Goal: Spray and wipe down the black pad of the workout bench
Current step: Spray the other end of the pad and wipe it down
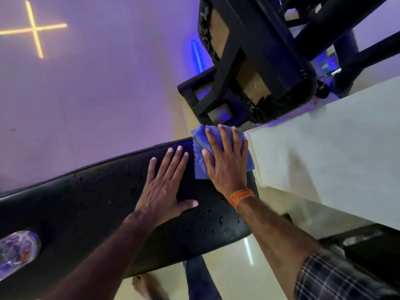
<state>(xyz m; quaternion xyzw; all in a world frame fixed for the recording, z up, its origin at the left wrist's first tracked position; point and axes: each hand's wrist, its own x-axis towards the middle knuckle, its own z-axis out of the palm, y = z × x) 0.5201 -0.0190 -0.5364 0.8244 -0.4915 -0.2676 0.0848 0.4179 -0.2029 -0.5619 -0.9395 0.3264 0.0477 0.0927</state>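
two hands flat on the wet black pad [86, 213], blue cloth [200, 169] at its right end

nearest, a clear bottle [17, 250] lies on the pad's left part, well apart from both hands. droplets [216, 221] bead along the near edge, just below the right wrist and its orange band [241, 197]. the left hand [164, 187] rests palm down mid-pad with fingers straight and spread, holding nothing. just beside it, the right hand [225, 163] presses the cloth flat under wide, straight fingers, not bunching it. the pad's long axis runs from lower left up to the right, and the cloth sits at the far right end, so the unwiped wet length lies leftward and nearer. the right hand is the one on the cloth, so a pull along that axis looks likely. beyond stands a second, tipped bench [259, 61].
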